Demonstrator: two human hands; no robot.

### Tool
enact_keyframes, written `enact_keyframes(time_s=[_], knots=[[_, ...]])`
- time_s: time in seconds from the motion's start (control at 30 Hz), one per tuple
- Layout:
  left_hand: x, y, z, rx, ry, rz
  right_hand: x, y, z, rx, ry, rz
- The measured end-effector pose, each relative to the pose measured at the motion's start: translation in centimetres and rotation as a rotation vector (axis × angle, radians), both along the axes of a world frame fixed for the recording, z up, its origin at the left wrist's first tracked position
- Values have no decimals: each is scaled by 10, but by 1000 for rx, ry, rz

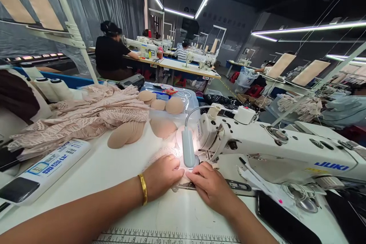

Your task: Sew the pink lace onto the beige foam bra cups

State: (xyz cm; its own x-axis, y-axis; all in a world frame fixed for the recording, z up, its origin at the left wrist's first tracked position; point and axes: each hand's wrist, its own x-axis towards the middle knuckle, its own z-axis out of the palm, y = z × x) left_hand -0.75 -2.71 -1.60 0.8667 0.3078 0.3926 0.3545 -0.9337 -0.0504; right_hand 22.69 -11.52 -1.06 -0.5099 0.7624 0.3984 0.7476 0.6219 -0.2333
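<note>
Both my hands meet in front of a white sewing machine (274,141), under the glow of a gooseneck lamp (188,148). My left hand (162,175), with a gold bracelet at the wrist, pinches a piece of pale lace fabric (164,153) at its thumb and fingertips. My right hand (210,187) presses its closed fingers on the same fabric, close to the needle area, which the lamp head partly hides. Beige bra cups (127,134) lie on the table to the left, beyond my left hand.
A heap of beige lace garments (85,110) covers the back left. Smaller cups (174,105) rest on a clear plastic box (185,97). A dark phone (283,217) lies at the right, a white control box (48,167) at the left, and a ruler strip (166,236) along the front edge.
</note>
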Motion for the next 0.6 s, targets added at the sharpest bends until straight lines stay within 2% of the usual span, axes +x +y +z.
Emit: enact_keyframes(time_s=[0.13,0.3,0.6], knots=[[1,-4,0,13,-35,-23,-1,-1,0,-10,-13,-16],[3,-7,1,54,-88,-130,-2,-1,-1,-32,-22,-36],[19,26,4,-9,7,-179,4,6,-11,-7,-26,-143]])
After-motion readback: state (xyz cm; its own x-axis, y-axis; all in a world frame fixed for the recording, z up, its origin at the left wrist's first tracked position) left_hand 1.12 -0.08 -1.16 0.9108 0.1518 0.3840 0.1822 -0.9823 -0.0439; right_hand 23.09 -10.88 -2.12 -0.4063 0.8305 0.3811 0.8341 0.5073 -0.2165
